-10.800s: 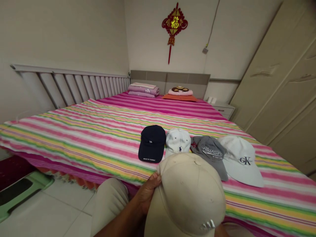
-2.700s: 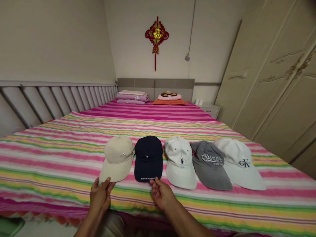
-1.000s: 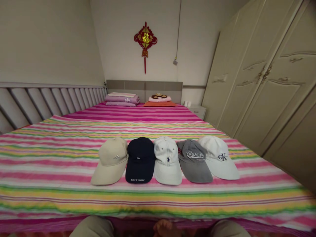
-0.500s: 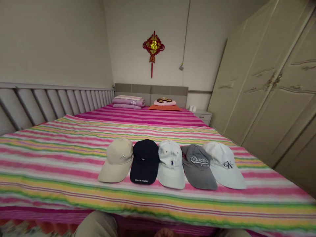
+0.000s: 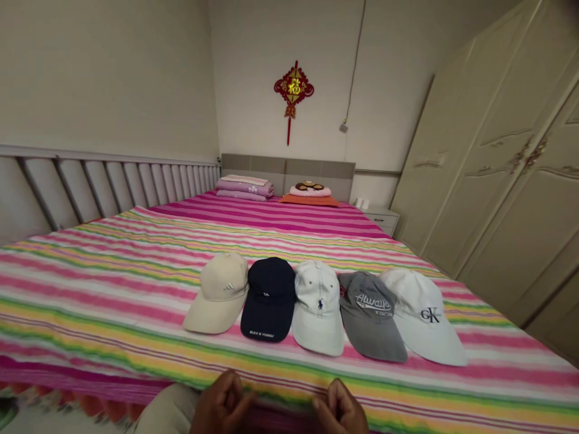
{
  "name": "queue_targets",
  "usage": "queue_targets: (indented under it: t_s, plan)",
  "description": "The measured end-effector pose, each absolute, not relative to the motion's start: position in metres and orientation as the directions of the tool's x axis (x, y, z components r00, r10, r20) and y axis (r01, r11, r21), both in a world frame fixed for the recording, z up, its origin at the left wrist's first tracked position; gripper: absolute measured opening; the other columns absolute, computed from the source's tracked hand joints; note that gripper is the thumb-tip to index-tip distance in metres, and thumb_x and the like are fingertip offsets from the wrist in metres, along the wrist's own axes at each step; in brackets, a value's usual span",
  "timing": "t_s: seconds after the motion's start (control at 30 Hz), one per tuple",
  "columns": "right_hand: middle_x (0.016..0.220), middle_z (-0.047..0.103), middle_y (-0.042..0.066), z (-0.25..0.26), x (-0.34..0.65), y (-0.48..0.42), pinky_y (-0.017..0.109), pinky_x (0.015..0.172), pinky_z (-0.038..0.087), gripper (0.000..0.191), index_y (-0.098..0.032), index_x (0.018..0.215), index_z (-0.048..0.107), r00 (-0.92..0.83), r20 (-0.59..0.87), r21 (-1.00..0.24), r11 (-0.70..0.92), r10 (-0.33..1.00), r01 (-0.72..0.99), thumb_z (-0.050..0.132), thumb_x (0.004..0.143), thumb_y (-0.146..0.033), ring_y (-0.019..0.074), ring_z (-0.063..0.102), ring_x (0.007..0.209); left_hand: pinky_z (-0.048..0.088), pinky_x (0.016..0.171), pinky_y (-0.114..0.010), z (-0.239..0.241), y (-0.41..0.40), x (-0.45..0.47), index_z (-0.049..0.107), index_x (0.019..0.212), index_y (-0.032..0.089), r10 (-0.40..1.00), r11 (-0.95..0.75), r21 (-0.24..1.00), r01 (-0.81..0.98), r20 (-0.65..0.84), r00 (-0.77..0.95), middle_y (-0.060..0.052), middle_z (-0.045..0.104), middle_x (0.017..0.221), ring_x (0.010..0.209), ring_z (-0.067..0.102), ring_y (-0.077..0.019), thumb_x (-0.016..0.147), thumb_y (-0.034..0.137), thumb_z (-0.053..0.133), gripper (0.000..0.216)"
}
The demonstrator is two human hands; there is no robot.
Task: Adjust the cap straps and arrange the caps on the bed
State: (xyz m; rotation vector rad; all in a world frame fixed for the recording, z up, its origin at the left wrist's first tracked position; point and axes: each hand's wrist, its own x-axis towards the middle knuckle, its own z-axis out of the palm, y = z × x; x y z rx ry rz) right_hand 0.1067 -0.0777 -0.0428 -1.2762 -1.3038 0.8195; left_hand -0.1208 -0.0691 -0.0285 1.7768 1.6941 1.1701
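Note:
Both hands are at the bottom of the head view, in front of the bed's near edge. My left hand [image 5: 221,402] has its fingers curled in, thumb pointing inward, and nothing shows in it. Mirroring it, my right hand [image 5: 340,407] is also loosely closed, with no object visible. Beyond them a row of caps lies on the striped sheet: a beige cap [image 5: 221,292], a navy cap [image 5: 269,298], a pale cap with a small rider logo [image 5: 318,307], a grey cap with "Always" lettering [image 5: 373,316] and a white CK cap [image 5: 425,316]. Neither hand touches a cap.
A striped sheet [image 5: 113,265] covers the bed. Folded purple bedding [image 5: 244,188] and a pink-and-orange stack [image 5: 310,196] lie by the headboard [image 5: 319,172]. A railing [image 5: 108,158] runs along the left; a wardrobe [image 5: 488,181] and nightstand [image 5: 382,218] stand right.
Both hands have come up into view at the bottom; before, only a bit of one hand showed there. The view has shifted slightly left, and the caps have not moved on the sheet.

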Motion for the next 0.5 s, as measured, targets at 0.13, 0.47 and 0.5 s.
queue_targets:
  t_s: [0.13, 0.47, 0.5]
  plan:
    - [0.045, 0.03, -0.008, 0.008, 0.119, -0.079, 0.022, 0.04, 0.026, 0.027, -0.022, 0.054, 0.035, 0.161, 0.639, -0.659, 0.427, 0.752, 0.619, 0.046, 0.079, -0.027, 0.0087, 0.029, 0.039, 0.03, 0.041, -0.021, 0.021, -0.062, -0.112, 0.047, 0.053, 0.021, 0.796, -0.35, 0.582, 0.734, 0.597, -0.094, 0.005, 0.039, 0.041, 0.036, 0.038, -0.0091, 0.071, 0.028, 0.053, 0.02]
    - [0.046, 0.05, -0.003, 0.078, 0.123, -0.078, 0.023, 0.038, 0.035, 0.068, 0.002, 0.136, 0.007, -0.152, 0.954, 0.051, 0.356, 0.26, 0.933, 0.044, 0.08, -0.009, 0.0138, 0.047, 0.038, 0.031, 0.045, -0.024, 0.063, -0.062, -0.092, 0.045, 0.117, 0.012, 0.57, -0.449, 0.306, 0.84, 0.822, 0.005, 0.004, 0.048, 0.044, 0.039, 0.046, -0.0135, 0.071, 0.013, 0.053, 0.047]
    - [0.047, 0.051, -0.002, 0.082, 0.123, -0.079, 0.023, 0.038, 0.036, 0.068, 0.002, 0.136, 0.006, -0.162, 0.954, 0.063, 0.359, 0.252, 0.931, 0.044, 0.08, -0.008, 0.0138, 0.047, 0.038, 0.031, 0.045, -0.025, 0.062, -0.063, -0.093, 0.045, 0.116, 0.012, 0.591, -0.447, 0.338, 0.828, 0.807, -0.01, 0.003, 0.048, 0.044, 0.039, 0.046, -0.0137, 0.07, 0.012, 0.053, 0.046]
